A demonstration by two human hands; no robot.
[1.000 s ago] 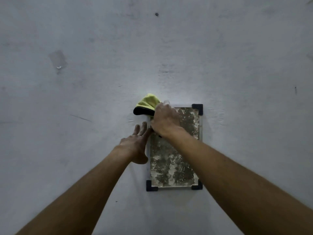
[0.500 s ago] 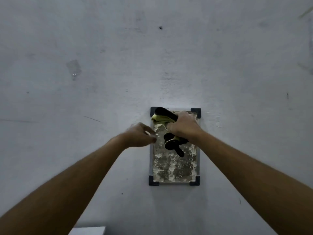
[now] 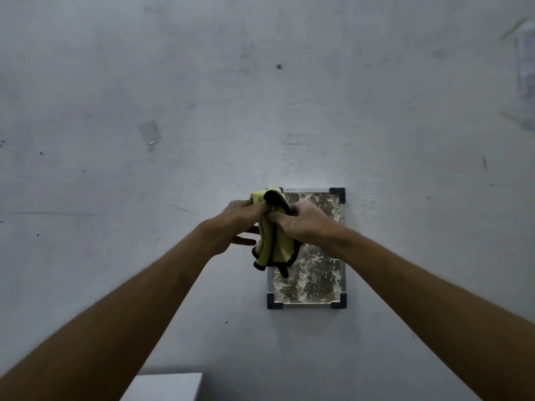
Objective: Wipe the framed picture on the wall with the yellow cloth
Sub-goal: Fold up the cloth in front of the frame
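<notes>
Yellow cloth (image 3: 275,241), black-edged: pinched by left hand (image 3: 231,224) and right hand (image 3: 304,224), fingers clamped. Framed picture (image 3: 315,273): wall-mounted behind.

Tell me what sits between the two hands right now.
In the head view, the yellow cloth hangs bunched between the left hand and right hand, both gripping it in front of the framed picture.
</notes>
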